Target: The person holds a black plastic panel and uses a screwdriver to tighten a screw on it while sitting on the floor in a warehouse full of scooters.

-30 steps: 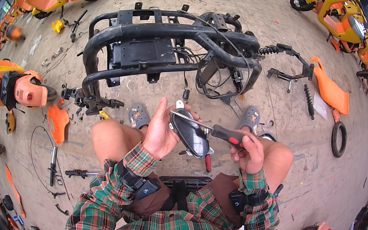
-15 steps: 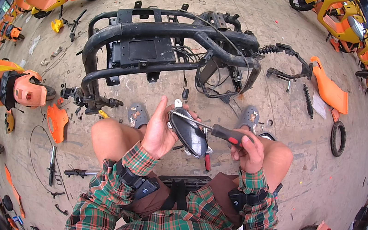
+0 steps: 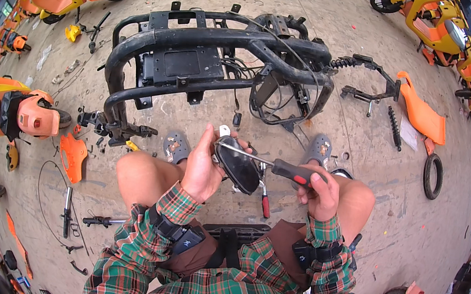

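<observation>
Bare concrete floor (image 3: 413, 242) stretches beneath a seated person in a plaid shirt, strewn with scooter parts. Above it, between the person's knees, is a glossy black oval part (image 3: 242, 172) with a white tab (image 3: 224, 130) at its upper end. The left hand (image 3: 202, 172) grasps it from its left side, thumb upright and fingers curled behind. The right hand (image 3: 321, 194) grips the dark handle of a screwdriver (image 3: 290, 171), whose shaft lies across the oval part's upper portion, tip near the left palm. Just beyond, below the oval part, shows a red-handled tool (image 3: 265, 203). Farther out, a black tubular frame (image 3: 202, 38) lies ahead of the person's grey clogs (image 3: 320, 151). Toward the floor's right edge are an orange panel (image 3: 421, 118) and a black tyre (image 3: 433, 177); toward its left edge, another orange panel (image 3: 72, 155) lies near an orange-and-yellow scooter (image 3: 37, 114).
</observation>
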A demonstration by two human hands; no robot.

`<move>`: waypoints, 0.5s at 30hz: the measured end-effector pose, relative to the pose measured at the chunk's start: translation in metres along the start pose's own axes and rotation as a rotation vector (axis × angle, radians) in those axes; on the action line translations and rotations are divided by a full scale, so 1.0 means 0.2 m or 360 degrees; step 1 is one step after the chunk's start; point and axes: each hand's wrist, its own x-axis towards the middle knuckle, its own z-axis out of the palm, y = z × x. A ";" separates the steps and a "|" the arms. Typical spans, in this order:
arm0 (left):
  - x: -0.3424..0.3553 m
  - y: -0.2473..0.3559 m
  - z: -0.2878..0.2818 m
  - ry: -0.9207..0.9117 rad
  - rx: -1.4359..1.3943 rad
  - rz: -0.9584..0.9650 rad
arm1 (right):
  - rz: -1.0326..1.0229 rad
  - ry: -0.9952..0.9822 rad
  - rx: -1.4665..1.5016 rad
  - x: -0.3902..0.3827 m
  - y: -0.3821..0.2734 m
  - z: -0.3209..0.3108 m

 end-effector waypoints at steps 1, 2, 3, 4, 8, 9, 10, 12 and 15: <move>0.00 0.00 0.00 0.0002 0.0030 0.0019 | -0.0010 0.0017 -0.0001 0.00 0.00 0.00; 0.00 0.00 0.00 0.0002 0.0030 0.0018 | -0.0010 0.0018 -0.0001 0.00 0.00 0.00; 0.00 -0.01 0.00 0.0021 0.0059 0.0026 | -0.0026 0.0005 -0.0005 0.00 0.01 -0.01; 0.00 -0.01 0.00 0.0039 0.0089 0.0034 | -0.0043 -0.0009 -0.0009 0.00 0.01 -0.01; 0.00 -0.01 0.00 0.0089 0.0125 0.0039 | -0.0054 0.0010 -0.0010 -0.01 0.00 0.00; 0.00 -0.01 0.00 0.0092 0.0153 0.0063 | -0.0059 0.0029 -0.0020 -0.01 -0.01 0.01; 0.00 -0.02 0.00 0.0094 0.0181 0.0086 | -0.0065 0.0050 -0.0031 -0.01 -0.01 0.01; 0.01 -0.02 -0.01 0.0098 0.0199 0.0107 | -0.0095 0.0048 -0.0086 -0.01 0.00 0.00; 0.01 -0.03 -0.01 0.0129 0.0255 0.0157 | -0.0171 0.0054 -0.0152 -0.02 0.00 -0.01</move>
